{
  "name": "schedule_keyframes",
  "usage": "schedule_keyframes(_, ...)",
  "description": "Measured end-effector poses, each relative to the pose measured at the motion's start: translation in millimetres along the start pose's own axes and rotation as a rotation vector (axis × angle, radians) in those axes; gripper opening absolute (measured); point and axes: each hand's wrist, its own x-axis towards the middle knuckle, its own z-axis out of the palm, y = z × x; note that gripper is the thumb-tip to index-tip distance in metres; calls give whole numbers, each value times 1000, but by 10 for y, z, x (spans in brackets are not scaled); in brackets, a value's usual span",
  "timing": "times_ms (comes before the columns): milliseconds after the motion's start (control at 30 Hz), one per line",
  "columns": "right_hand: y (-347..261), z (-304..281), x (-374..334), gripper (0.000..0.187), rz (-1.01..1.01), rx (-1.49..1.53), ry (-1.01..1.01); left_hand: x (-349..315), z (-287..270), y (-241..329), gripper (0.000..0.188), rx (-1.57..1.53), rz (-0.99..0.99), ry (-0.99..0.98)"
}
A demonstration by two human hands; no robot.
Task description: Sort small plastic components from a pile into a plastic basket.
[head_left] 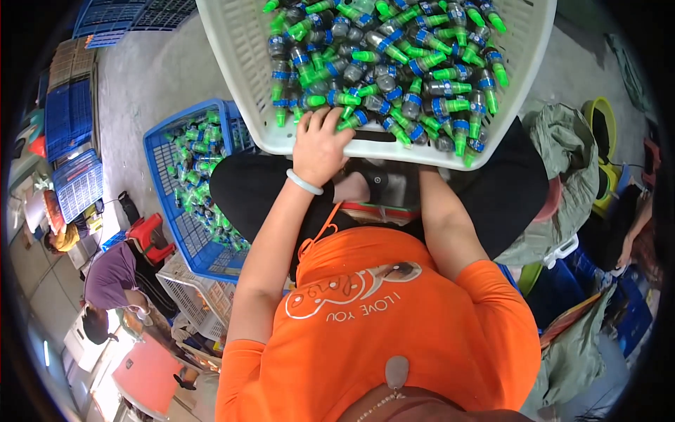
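A white plastic basket (517,77) lies across my lap, filled with small dark bottles (383,46) that have bright green tapered tops and blue bands. My left hand (322,144) is hooked over its near rim. The fingers curl inside, against the closest bottles, with gaps between them. My right forearm (446,218) passes under the same rim, so the right hand is hidden beneath the basket. A blue crate (186,243) beside my left knee holds many more of these green-topped pieces.
Blue crates (69,116) are stacked at the far left. A person in a purple shirt (111,274) bends near a red stool (150,238). Pale woven sacks (562,151) and a yellow-rimmed container (601,109) stand to my right, near another person's arm (636,225).
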Motion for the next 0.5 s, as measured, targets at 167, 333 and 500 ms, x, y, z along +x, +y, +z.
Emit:
schedule_keyframes(167,-392,-26,-507,51,-166,-24,113,-87,-70,-28,37,44,-50,-43)
schedule_keyframes(333,410,933,366,44,-368,329,-170,378,-50,375,45,-80,86,-11)
schedule_keyframes(500,-761,1373,-27,49,-92,446,411,5,-93,188,49,42,-12,-110)
